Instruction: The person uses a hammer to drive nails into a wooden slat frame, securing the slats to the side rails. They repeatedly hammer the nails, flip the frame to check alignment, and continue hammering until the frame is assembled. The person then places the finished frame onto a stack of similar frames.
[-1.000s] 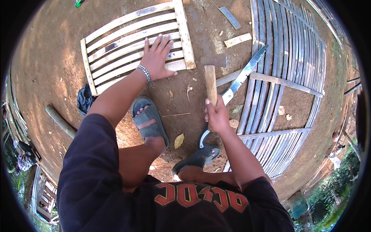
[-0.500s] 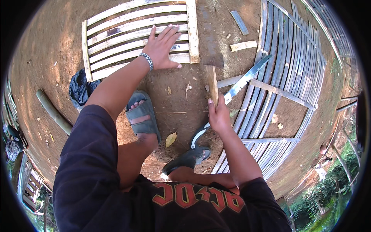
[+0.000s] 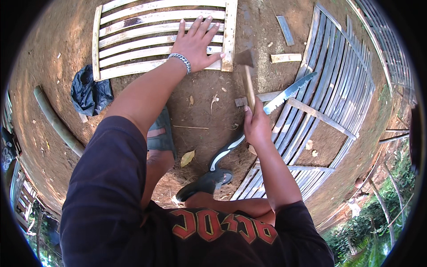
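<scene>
My left hand point(image 3: 195, 43) lies with spread fingers on the pale bamboo slat panel point(image 3: 229, 35), by its right end bar. A silver chain bracelet circles that wrist. My right hand point(image 3: 258, 127) is wrapped round the wooden handle of a hatchet point(image 3: 249, 84), whose dark, flared metal head points up, just right of the panel and above the ground. Behind the right hand lies a pruning saw point(image 3: 291, 92), its toothed blade reaching over the dark slat panel. The saw's black and white handle shows below, near my foot; its middle is hidden by my hand.
A large dark bamboo slat panel point(image 3: 321, 113) lies on the ground at right. Short wood pieces point(image 3: 286, 58) and a grey strip point(image 3: 285, 31) are scattered beyond the hatchet. At left are a black plastic bag point(image 3: 91, 91) and a bamboo pole point(image 3: 58, 122). My sandalled feet stand close below.
The view has shifted, so the pale panel sits higher. My left hand has slid slightly right along the panel. The hatchet has tilted, its head now up and nearer the panel's end bar.
</scene>
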The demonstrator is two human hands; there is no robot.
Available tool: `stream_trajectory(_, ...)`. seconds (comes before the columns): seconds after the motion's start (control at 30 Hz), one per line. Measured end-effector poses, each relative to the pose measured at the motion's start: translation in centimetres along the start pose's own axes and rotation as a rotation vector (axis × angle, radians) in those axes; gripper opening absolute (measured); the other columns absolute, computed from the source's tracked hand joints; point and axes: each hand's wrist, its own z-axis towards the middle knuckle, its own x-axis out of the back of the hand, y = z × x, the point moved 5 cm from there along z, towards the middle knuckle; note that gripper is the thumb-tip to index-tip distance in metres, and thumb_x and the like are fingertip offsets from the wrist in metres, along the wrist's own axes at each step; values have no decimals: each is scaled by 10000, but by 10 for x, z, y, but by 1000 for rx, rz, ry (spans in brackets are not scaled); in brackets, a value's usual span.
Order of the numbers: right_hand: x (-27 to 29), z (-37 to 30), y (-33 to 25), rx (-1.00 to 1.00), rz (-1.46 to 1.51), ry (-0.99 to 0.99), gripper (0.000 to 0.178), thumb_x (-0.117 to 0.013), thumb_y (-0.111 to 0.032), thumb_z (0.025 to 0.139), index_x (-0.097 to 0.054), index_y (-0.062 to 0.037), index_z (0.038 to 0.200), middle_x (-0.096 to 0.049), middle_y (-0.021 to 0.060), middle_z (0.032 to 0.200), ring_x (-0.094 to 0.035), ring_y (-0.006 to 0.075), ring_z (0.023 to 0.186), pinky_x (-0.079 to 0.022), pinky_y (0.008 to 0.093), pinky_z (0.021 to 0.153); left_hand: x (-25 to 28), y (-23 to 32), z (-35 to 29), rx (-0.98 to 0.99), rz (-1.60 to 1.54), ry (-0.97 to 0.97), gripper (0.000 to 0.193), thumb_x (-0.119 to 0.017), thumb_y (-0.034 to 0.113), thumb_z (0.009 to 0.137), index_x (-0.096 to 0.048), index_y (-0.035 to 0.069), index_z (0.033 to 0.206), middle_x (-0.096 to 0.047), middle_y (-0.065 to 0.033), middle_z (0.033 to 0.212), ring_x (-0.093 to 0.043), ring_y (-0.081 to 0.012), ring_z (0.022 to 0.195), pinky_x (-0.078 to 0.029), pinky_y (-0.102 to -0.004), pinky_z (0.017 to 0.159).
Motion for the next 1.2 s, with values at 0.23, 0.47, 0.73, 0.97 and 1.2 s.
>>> stream_trajectory(0.23, 12, 1, -2, 273, 162, 275, 451, -570, -163, 1007, -432, -10, 1409, -679, 294, 930, -694, 478, 844, -553, 532, 716, 3, -1, 0, 15, 0, -5, 869, -390, 741, 951, -258, 206, 1622, -192, -58, 1700, -143, -269, 1573, -71, -599, 1259)
stream_trajectory(0.47, 20, 10, -14, 93, 25, 44, 452, -575, -202, 1008, -429, -30, 1400, -684, 318, 951, -676, 505, 865, -536, 567, 727, 1, -2, -5, 28, -8, -18, 857, -409, 731, 950, -254, 226, 1624, -194, -57, 1700, -142, -280, 1573, -69, -598, 1259)
stream_trajectory(0.73, 8, 18, 0, 2, -136, -67, 405, -591, -167, 998, -467, -47, 1364, -690, 305, 913, -673, 513, 807, -541, 564, 715, 5, -3, 0, 20, -9, -20, 856, -409, 730, 951, -244, 232, 1626, -194, -55, 1700, -141, -282, 1573, -73, -595, 1261)
stream_trajectory(0.97, 19, -5, -6, 269, -105, 118, 437, -619, -156, 972, -465, -76, 1373, -703, 275, 967, -687, 481, 811, -557, 547, 704, 1, -1, -1, 16, -23, -7, 853, -396, 736, 952, -218, 255, 1633, -183, -51, 1702, -148, -287, 1571, -84, -601, 1259)
stream_trajectory(1.2, 50, -5, -43, 252, -74, 125, 406, -602, -160, 982, -480, -92, 1363, -707, 274, 985, -699, 456, 827, -560, 544, 718, 3, -4, -2, 31, 16, -44, 853, -396, 734, 951, -211, 259, 1635, -182, -44, 1702, -147, -277, 1571, -92, -589, 1263)
